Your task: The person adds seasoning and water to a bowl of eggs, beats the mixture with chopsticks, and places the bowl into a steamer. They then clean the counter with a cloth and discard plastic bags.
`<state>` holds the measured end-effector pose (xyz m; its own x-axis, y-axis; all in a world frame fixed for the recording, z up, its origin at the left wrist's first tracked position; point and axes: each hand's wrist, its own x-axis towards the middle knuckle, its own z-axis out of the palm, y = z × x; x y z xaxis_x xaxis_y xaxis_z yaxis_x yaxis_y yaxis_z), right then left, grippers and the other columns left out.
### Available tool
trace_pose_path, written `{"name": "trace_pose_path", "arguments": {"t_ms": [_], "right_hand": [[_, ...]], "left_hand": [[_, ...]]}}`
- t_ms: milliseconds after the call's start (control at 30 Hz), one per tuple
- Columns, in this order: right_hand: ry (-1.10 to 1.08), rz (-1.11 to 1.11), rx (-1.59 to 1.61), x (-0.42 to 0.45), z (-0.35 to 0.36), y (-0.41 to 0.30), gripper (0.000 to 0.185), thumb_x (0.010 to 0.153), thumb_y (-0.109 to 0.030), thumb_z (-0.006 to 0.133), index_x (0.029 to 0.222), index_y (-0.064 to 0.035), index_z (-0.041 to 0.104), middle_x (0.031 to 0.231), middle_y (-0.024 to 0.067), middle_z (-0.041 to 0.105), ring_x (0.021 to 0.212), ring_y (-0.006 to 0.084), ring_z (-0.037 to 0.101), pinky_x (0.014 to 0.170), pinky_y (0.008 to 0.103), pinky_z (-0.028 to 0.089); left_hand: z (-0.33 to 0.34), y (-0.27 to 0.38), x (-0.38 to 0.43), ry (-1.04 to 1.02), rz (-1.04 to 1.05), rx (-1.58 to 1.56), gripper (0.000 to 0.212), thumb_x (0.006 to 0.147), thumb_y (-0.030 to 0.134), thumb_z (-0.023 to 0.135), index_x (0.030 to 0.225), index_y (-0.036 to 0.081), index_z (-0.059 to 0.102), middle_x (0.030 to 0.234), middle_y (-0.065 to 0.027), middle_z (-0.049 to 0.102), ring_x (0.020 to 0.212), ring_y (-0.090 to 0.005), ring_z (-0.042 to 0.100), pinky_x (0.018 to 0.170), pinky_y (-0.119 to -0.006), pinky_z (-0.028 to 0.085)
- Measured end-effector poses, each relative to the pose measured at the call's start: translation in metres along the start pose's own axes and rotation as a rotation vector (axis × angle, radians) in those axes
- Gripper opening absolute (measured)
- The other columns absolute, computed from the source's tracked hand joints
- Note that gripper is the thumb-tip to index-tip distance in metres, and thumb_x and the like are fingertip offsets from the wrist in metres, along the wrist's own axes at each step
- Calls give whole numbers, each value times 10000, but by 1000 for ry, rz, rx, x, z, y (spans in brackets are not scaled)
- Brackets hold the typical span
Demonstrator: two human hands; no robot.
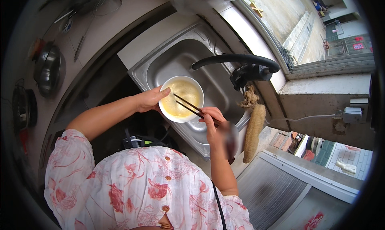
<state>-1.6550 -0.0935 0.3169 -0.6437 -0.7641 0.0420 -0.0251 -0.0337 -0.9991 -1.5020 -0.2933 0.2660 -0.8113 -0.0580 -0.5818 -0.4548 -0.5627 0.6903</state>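
Note:
My left hand (152, 99) grips the rim and side of a white bowl (199, 86), thumb on top. Pale yellow liquid with small bubbles, like beaten egg, fills part of the bowl (180, 93). Between the fingers and thumb of my right hand (215, 123) is a pair of dark chopsticks (189, 106). Their tips dip into the yellow liquid. The bowl is held over the near edge of a stainless steel sink (171, 61).
A black faucet (237, 58) arches over the sink. A dried loofah (254, 133) lies by the sink's right corner. On the left are a metal bowl (49, 70) and a wire strainer (106, 5). A plugged-in adapter (352, 115) sits on the right wall, below a window.

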Motion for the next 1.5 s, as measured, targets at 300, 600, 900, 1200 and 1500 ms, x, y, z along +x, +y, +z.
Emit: {"name": "trace_pose_path", "arguments": {"t_ms": [300,600,900,1200,1500], "right_hand": [[-186,16,134,13,5,-11,121,875,-75,510,912,21,573,885,125,582,739,183,599,591,261,513],[-101,-18,112,31,56,-50,138,883,-57,493,855,36,592,858,120,571,713,157,598,597,237,523],[-238,-75,78,0,181,-73,155,872,-103,539,912,37,591,878,116,583,723,158,593,601,241,506],[-584,-92,134,-62,332,-79,191,887,-143,524,915,32,594,900,122,584,759,176,602,584,258,519],[-910,-80,167,-106,481,-101,199,886,-173,525,881,14,595,846,115,596,741,190,612,574,266,519]], "left_hand": [[3,4,-46,106,55,-124,603,879,542,366,1314,129,302,1193,-82,501,1060,-184,533,834,-373,488],[-16,5,-118,188,200,-193,596,878,548,365,1303,132,324,1184,-67,512,1036,-179,550,814,-344,499],[-61,-29,-225,306,330,-308,584,887,534,357,1291,113,325,1150,-85,524,984,-180,578,717,-324,545],[-115,-86,-372,447,427,-355,585,895,547,312,1299,124,300,1145,-84,518,977,-179,576,660,-314,549],[-157,-143,-507,670,569,-536,567,915,506,309,1322,111,286,1192,-93,493,1042,-197,548,714,-342,542]]}}
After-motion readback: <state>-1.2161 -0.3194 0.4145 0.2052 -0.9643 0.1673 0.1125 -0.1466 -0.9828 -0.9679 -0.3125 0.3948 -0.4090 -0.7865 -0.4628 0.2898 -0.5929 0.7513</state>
